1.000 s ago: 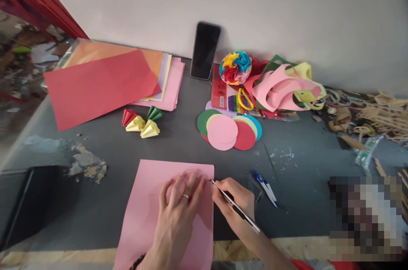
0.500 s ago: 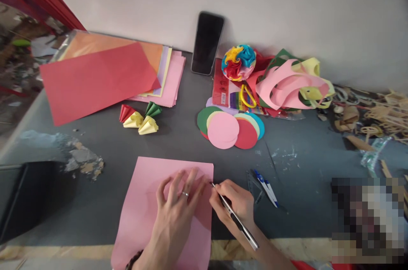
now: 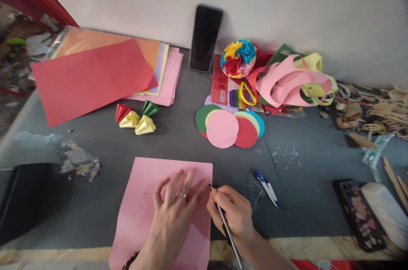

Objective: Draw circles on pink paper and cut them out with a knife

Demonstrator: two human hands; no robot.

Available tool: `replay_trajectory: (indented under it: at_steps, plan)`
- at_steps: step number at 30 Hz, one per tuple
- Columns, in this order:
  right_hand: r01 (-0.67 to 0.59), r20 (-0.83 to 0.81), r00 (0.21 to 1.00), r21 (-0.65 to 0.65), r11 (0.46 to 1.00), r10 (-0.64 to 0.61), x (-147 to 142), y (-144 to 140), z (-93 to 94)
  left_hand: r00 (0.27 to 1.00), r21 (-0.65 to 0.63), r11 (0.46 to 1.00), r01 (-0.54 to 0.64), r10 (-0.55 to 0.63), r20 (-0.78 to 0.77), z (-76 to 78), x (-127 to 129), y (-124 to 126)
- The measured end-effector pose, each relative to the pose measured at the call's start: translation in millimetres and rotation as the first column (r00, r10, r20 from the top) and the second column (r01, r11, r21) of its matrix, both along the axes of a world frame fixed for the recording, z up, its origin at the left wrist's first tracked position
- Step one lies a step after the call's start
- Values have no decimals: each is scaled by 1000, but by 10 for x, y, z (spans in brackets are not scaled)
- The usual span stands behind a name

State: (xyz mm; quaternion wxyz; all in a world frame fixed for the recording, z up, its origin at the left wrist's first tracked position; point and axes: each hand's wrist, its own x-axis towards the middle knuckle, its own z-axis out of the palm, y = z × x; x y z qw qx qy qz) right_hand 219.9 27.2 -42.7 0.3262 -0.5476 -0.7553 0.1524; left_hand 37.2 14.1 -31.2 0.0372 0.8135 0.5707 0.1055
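Note:
A large pink paper sheet [image 3: 135,206] lies at the table's front. My left hand [image 3: 175,210], a ring on one finger, rests on it with fingers spread, holding nothing. Beside the sheet's right edge, my right hand [image 3: 231,210] is closed around a slim silver-and-black craft knife [image 3: 227,227]. Its dark tip meets the paper close to my left fingertips. Whether a cut or line is there is hard to see. Right of this hand lie a clear set square [image 3: 253,189] and a blue-and-white compass [image 3: 267,188].
Coloured paper discs [image 3: 222,127] overlap mid-table, behind them a folded-paper ball [image 3: 238,59] and pink cut-out scraps [image 3: 287,81]. A phone [image 3: 206,38] leans on the wall. Paper sheets [image 3: 95,81] and small folded pieces [image 3: 129,119] sit left; another phone [image 3: 360,214] lies right.
The knife's rear end has swung down and toward me, its tip staying near the sheet's right edge. My left hand keeps its place on the paper. The view has shifted slightly.

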Motion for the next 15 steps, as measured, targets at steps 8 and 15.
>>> replay_trajectory:
  at_steps: [8,15]
  plan:
    - [11,19,1000,-18,1000,-11,2,-16,11,1000,-68,998,-1,3,29,37,-11,3]
    - [-41,82,996,-22,999,43,2,-65,32,999,-92,996,-3,0,-38,18,-13,-8]
